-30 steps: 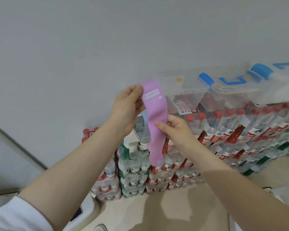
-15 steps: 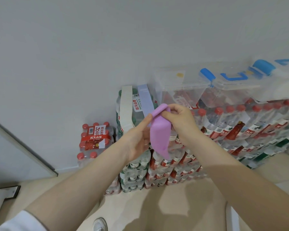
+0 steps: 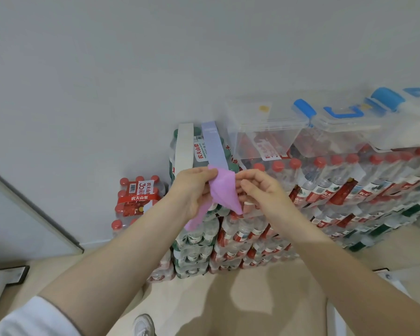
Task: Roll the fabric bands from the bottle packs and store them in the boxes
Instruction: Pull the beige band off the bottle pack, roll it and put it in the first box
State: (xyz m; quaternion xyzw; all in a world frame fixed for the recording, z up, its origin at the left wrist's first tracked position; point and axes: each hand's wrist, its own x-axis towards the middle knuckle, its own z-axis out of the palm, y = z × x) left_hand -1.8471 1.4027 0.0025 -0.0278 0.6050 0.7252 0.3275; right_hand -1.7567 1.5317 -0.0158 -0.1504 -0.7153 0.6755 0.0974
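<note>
Partly hidden: the pink band (image 3: 222, 190) is bunched between both hands, so its folds and any rolled core cannot be made out. Left hand (image 3: 193, 190) pinches the band's upper left corner between thumb and fingers; the rest of its grip is covered by cloth. Right hand (image 3: 260, 187) has fingertips curled onto the band's right edge, grasping it. One tail of the band hangs down and to the left, below the left hand; a second folded point dips below and between the two hands. Long axis runs roughly from upper right to lower left.

Just beyond the hands, a white band (image 3: 184, 146) and a lavender band (image 3: 214, 146) lie draped over the top of a green-capped bottle pack (image 3: 197, 235), lengthwise away from the person. Beyond and to the right of the right hand, clear boxes (image 3: 264, 134) with blue latches sit atop the stacked red-capped bottle packs (image 3: 337, 190); box contents unclear through the plastic. Left of the left hand, a lower red pack (image 3: 138, 197) stands against the wall. Floor (image 3: 204, 299) below; a shoe (image 3: 143, 326), cut off at the bottom edge.
</note>
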